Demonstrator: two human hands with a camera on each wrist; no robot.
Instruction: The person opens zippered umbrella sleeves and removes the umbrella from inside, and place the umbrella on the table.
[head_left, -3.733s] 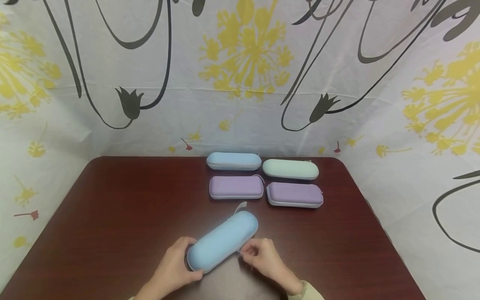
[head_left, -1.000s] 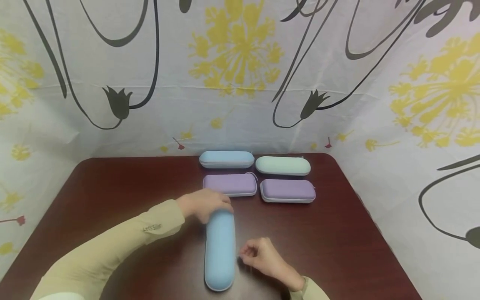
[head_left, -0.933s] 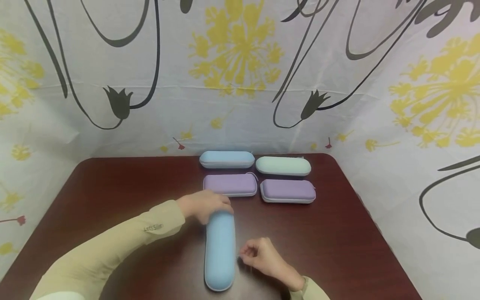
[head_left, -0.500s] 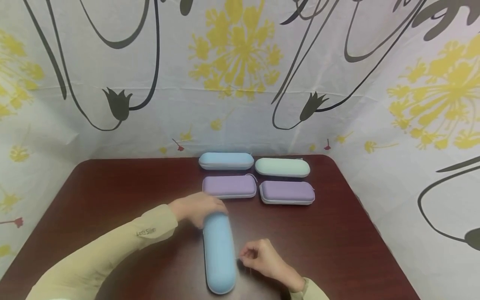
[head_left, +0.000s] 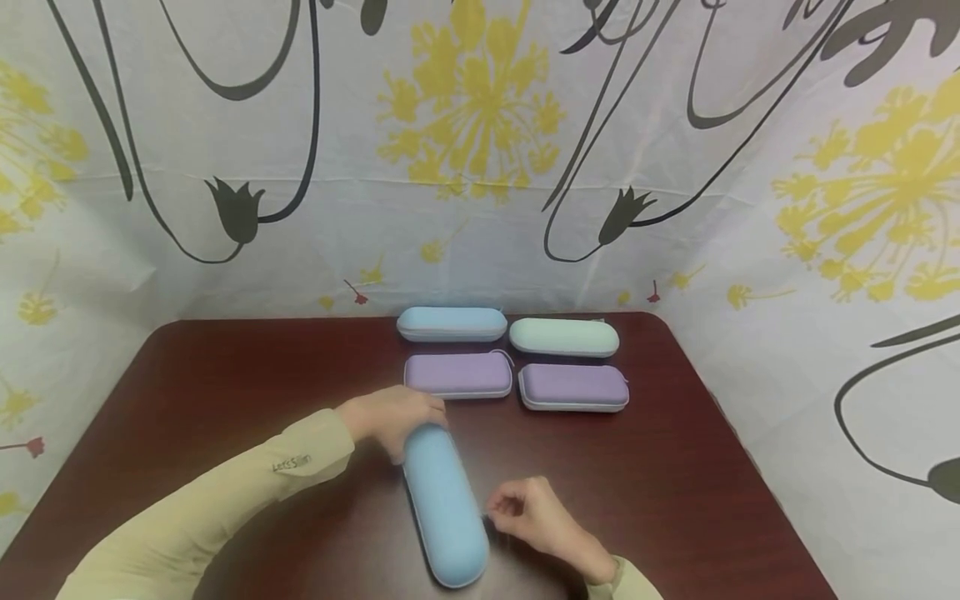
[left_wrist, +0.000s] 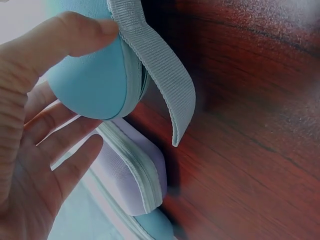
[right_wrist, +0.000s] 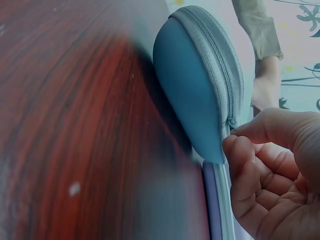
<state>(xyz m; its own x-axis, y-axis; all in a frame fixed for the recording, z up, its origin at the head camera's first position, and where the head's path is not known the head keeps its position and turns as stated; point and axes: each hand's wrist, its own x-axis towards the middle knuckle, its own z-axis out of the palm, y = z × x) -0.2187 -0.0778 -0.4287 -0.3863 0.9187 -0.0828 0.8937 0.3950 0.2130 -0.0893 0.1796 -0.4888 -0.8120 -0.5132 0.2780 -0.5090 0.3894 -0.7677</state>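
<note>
A long light-blue zippered case [head_left: 444,508] with rounded ends lies at a slant on the dark red-brown table [head_left: 300,533]. My left hand [head_left: 393,419] grips its far end. In the left wrist view, the thumb presses beside a grey fabric strap [left_wrist: 167,75] that hangs off the case, with the fingers on the other side. My right hand [head_left: 538,518] is beside the right edge, thumb and forefinger pinching the zipper pull [right_wrist: 233,125]. In the right wrist view, the zipper track [right_wrist: 220,65] curves round the case's end; I cannot tell whether it is parted there.
Behind the held case stand two purple cases, one left [head_left: 457,375] and one right [head_left: 573,387]. Farther back are another blue case [head_left: 452,325] and a mint-green case [head_left: 564,337]. A patterned white cloth [head_left: 480,242] hangs behind the table and along its sides.
My left hand has gone from the case's near-left end to its far end, and the case has turned. Lately its near end swung right. My right hand keeps its pinch, shifting slightly right.
</note>
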